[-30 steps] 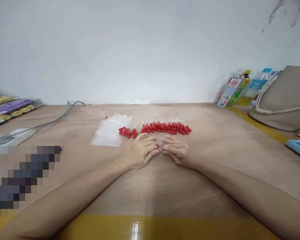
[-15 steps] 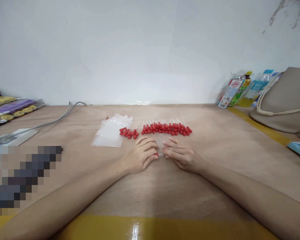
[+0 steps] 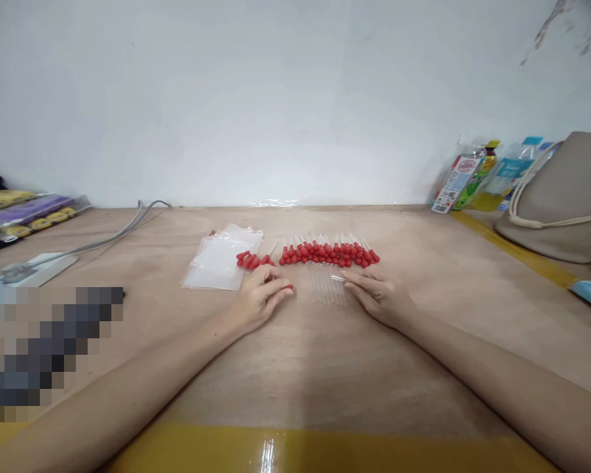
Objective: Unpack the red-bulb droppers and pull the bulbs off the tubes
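Note:
My left hand (image 3: 262, 301) is closed, pinching a small red rubber bulb (image 3: 289, 287) whose tip shows at the fingertips. Across from it, my right hand (image 3: 383, 297) grips a clear glass dropper tube (image 3: 338, 278) between thumb and fingers. Under and beside that tube, several loose glass tubes (image 3: 320, 289) lie side by side on the table. Just beyond them is a long row of droppers with red bulbs (image 3: 325, 251), their clear tubes pointing away from me. A smaller cluster of red bulbs (image 3: 250, 261) sits behind my left hand, partly hidden by it.
Clear plastic bags (image 3: 214, 266) lie stacked to the left of the red bulbs. A grey cable (image 3: 103, 242) runs along the left side to a white power strip (image 3: 44, 266). At right stand drink packages (image 3: 460, 184) and a beige bag (image 3: 561, 190).
My hands have moved apart. The left has drawn back leftward with the red bulb. The right has shifted right and now holds a glass tube, uncovering the loose tubes.

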The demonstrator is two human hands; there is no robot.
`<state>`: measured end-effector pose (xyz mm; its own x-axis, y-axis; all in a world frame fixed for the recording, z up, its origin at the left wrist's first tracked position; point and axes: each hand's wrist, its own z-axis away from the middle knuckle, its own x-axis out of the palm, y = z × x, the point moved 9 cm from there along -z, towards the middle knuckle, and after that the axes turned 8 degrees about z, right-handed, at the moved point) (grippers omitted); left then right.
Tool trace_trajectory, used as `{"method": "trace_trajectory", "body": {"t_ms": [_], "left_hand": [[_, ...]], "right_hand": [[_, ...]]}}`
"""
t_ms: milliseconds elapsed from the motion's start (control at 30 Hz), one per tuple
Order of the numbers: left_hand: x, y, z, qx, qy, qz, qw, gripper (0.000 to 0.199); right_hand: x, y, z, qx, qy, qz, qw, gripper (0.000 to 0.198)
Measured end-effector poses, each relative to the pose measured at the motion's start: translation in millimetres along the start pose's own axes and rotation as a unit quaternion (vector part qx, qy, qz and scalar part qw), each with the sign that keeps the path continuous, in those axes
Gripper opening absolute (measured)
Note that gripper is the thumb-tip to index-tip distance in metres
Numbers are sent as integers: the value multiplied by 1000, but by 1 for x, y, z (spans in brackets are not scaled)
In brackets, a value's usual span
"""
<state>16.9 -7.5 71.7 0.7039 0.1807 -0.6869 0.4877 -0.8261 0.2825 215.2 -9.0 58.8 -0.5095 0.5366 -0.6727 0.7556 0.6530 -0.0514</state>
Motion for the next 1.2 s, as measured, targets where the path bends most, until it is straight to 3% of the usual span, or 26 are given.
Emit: {"method": "trace_trajectory", "body": {"t_ms": [133,267,367,633,767,967,1200], "left_hand": [[-21,-27,-8,-93,63,-18,993,24],[-43,-66,-11,-213,83,-47,972,28],[-47,-88,-11,-265,77,-44,960,30],[-29,-87,-24,-278,-19,-101,955,24],[-32,-89,-31,-278,-19,-135,951,28],[-23,-126,-39,-372,-82,-186,906,24],[-7,-134,-44,-424,-145,-174,877,17]], "right_hand": [[6,9,0,47,-10,70,996,27],[10,15,0,81,-32,86,992,29],[10,16,-1,98,-44,71,992,28],[7,20,-2,142,-49,70,986,17],[9,20,-3,146,-51,69,986,18],[4,11,-3,115,-8,104,988,20],[-1,3,-4,93,9,122,988,21]]}}
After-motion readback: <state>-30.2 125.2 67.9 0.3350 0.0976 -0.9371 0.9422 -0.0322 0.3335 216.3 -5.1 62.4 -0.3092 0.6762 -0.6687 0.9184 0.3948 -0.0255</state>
